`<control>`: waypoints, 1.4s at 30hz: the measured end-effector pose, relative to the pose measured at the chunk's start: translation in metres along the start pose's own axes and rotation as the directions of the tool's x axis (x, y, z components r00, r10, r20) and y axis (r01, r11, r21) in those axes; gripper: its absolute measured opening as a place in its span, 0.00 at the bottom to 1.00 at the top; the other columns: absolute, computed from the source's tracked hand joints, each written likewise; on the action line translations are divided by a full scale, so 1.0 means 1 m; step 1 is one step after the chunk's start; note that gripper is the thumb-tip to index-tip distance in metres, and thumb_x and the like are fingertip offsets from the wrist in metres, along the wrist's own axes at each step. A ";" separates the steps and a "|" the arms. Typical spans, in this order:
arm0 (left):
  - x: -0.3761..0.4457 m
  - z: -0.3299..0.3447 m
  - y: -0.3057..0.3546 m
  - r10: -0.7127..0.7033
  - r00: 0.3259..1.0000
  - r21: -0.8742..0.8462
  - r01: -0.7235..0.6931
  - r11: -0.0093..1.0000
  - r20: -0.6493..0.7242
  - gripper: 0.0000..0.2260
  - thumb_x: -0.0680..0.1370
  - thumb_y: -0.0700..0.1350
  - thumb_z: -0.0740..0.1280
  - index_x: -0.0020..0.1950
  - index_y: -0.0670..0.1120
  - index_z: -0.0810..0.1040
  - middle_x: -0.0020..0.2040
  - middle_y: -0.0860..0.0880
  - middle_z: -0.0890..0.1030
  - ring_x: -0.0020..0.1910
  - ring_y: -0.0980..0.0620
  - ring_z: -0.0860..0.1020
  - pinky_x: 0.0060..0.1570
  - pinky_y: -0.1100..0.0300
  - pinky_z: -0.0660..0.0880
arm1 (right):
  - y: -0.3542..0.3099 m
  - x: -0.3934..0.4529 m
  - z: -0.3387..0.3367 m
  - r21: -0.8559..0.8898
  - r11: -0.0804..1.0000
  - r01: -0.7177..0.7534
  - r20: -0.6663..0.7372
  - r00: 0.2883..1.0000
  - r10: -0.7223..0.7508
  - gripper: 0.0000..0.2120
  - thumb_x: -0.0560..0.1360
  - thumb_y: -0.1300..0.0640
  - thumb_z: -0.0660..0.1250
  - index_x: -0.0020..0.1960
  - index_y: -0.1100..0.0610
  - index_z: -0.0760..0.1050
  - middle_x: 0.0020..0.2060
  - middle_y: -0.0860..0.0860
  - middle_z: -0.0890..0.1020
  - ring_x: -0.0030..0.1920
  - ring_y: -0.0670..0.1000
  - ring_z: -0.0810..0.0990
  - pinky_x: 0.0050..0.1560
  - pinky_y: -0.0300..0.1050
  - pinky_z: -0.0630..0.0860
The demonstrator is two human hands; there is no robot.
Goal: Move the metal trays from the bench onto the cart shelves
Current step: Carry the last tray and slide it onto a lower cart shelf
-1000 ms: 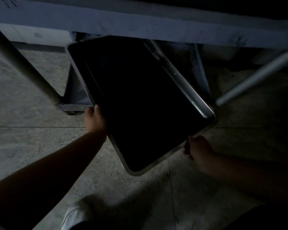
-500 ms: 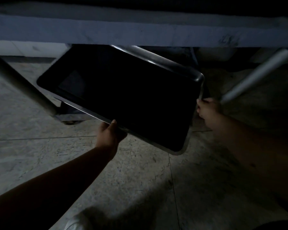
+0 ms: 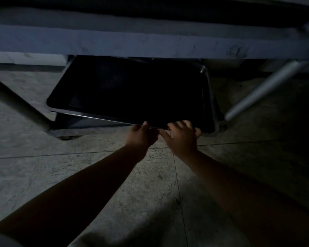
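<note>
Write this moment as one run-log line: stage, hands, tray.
stage: sliding tray onto low cart shelf | left hand: on near rim | right hand: fingers over near rim | tray: level, far end under upper shelf

Grey speckled stone floor tiles [image 3: 43, 175], divided by thin dark grout lines [image 3: 176, 175]; lighting is noted as dim

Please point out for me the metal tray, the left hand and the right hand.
metal tray [image 3: 132, 93]: head view, on its dark flat bottom.
left hand [image 3: 141, 133]: head view, on the back of the hand.
right hand [image 3: 183, 136]: head view, on the back of the hand.
</note>
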State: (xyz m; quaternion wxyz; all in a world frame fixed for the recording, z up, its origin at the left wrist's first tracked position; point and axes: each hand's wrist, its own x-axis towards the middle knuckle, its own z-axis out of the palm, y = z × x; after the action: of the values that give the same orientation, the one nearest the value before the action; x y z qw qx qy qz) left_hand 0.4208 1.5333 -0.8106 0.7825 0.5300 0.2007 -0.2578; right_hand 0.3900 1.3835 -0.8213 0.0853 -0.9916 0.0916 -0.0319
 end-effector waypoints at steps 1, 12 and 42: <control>-0.001 -0.006 0.004 0.070 0.997 0.224 -0.062 0.973 -0.028 0.19 0.84 0.53 0.58 0.60 0.38 0.77 0.41 0.42 0.85 0.46 0.43 0.85 0.38 0.56 0.78 | 0.008 0.005 0.002 0.006 1.000 0.018 -0.034 0.999 -0.018 0.20 0.75 0.36 0.56 0.52 0.48 0.77 0.51 0.49 0.81 0.61 0.55 0.71 0.53 0.53 0.57; 0.052 -0.108 0.056 0.506 0.767 0.901 -0.216 -0.376 0.395 0.16 0.78 0.55 0.67 0.58 0.46 0.81 0.53 0.39 0.80 0.53 0.34 0.75 0.51 0.43 0.71 | 0.053 0.068 0.012 0.061 0.996 -0.058 0.236 0.971 0.043 0.20 0.75 0.36 0.59 0.60 0.44 0.76 0.59 0.50 0.78 0.63 0.58 0.70 0.60 0.56 0.61; -0.112 -0.023 0.116 0.179 0.966 0.935 -0.117 -0.335 0.186 0.49 0.63 0.83 0.38 0.78 0.61 0.36 0.81 0.48 0.35 0.79 0.43 0.36 0.74 0.34 0.46 | 0.013 -0.014 -0.142 -0.113 0.992 0.052 0.454 0.891 0.005 0.58 0.53 0.15 0.46 0.76 0.42 0.38 0.77 0.46 0.37 0.76 0.53 0.33 0.71 0.65 0.41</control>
State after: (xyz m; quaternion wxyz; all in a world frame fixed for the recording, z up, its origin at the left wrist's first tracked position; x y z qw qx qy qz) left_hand 0.4036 1.6115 -0.6691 0.0527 0.9675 -0.1456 -0.1999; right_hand 0.3633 1.3505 -0.6850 0.0430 -0.9761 0.0588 0.2049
